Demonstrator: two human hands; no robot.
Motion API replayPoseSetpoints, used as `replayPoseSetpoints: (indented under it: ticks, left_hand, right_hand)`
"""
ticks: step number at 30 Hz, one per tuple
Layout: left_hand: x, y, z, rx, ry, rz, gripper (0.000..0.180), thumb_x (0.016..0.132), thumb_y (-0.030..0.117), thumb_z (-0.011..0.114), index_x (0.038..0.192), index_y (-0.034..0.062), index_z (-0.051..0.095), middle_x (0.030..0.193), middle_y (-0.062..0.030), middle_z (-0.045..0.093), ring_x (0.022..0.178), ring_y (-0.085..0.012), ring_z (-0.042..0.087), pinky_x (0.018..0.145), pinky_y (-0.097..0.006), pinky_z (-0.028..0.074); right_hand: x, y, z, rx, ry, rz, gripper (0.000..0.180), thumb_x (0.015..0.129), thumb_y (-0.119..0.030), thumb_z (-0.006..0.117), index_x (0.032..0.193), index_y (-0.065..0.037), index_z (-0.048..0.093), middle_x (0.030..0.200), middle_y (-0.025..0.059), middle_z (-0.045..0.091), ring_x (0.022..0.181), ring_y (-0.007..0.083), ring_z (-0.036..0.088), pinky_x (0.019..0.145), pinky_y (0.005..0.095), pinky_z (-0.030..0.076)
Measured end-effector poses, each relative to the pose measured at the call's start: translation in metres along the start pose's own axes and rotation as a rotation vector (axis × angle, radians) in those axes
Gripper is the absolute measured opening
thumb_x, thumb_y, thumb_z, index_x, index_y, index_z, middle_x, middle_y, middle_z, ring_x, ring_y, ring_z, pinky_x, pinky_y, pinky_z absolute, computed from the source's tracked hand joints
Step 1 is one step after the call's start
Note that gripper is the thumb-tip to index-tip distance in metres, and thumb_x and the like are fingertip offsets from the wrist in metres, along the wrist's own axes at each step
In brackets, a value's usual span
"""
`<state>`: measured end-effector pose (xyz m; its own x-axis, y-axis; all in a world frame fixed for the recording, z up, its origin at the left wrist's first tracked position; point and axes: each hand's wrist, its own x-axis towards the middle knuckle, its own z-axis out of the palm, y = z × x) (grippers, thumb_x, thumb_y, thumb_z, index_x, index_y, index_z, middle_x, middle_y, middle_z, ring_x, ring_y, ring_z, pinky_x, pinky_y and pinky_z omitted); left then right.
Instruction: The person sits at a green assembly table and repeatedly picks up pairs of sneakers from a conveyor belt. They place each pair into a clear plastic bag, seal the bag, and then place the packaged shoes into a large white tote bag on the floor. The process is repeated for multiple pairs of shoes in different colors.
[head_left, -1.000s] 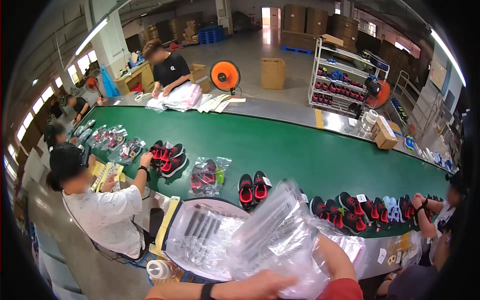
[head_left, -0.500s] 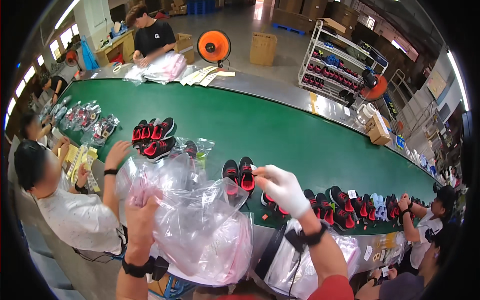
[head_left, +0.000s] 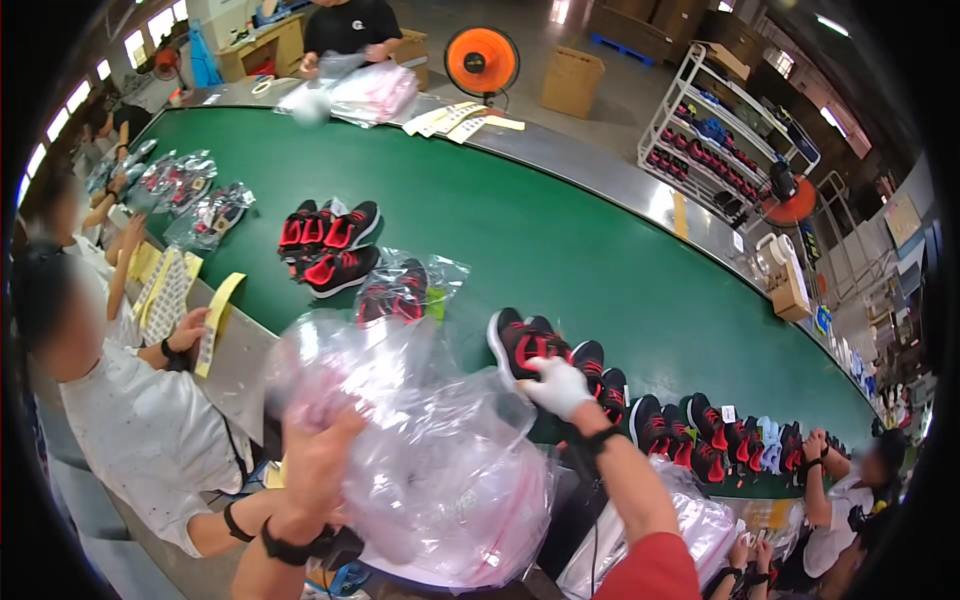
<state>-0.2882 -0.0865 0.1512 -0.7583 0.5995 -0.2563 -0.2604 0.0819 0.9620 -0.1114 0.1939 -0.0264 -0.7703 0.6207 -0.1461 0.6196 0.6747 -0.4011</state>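
My left hand (head_left: 318,455) grips a large clear plastic bag (head_left: 440,460) and holds it up in front of me. My right hand (head_left: 556,385), in a white glove, grasps a black and red shoe (head_left: 520,342) lying on the green conveyor belt (head_left: 560,250). A second shoe of the same colours (head_left: 592,362) lies right beside it. The bag's open mouth sits close to the shoe and hides part of the belt's near edge.
More black and red shoes (head_left: 325,240) and a bagged pair (head_left: 400,290) lie further along the belt. A row of shoes (head_left: 700,435) runs to the right. A seated person (head_left: 130,420) works at my left; other people stand at the far end and right. An orange fan (head_left: 482,62) stands behind.
My right hand has dropped from the bag's edge onto the shoe on the belt. My left hand has kept the bag raised, and my view has shifted nearer to the belt.
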Motion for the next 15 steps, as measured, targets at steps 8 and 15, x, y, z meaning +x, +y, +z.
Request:
replayPoseSetpoints:
  ticks: [8, 15]
  left_hand:
    - [0.006, 0.007, 0.079, -0.074, -0.208, 0.24, 0.028, 0.088, 0.009, 0.06, 0.113, -0.0031, 0.057, 0.101, -0.0025, 0.061, 0.088, -0.0092, 0.054, 0.079, -0.025, 0.044]
    - [-0.032, 0.0, 0.145, 0.433, -0.263, 0.752, 0.02, 0.087, 0.008, 0.055, 0.105, 0.0038, 0.062, 0.079, -0.0159, 0.061, 0.067, -0.025, 0.059, 0.064, -0.036, 0.046]
  right_hand:
    - [-0.166, -0.017, -0.179, 1.656, 0.322, -0.155, 0.056, 0.09, -0.053, 0.041, 0.123, -0.009, 0.05, 0.117, 0.0132, 0.057, 0.106, 0.0224, 0.057, 0.091, 0.0393, 0.047]
    - [-0.201, -0.07, -0.17, 0.417, 0.045, -0.165, 0.024, 0.073, -0.027, 0.073, 0.083, -0.005, 0.069, 0.071, 0.0116, 0.06, 0.071, 0.0181, 0.066, 0.062, 0.0356, 0.051]
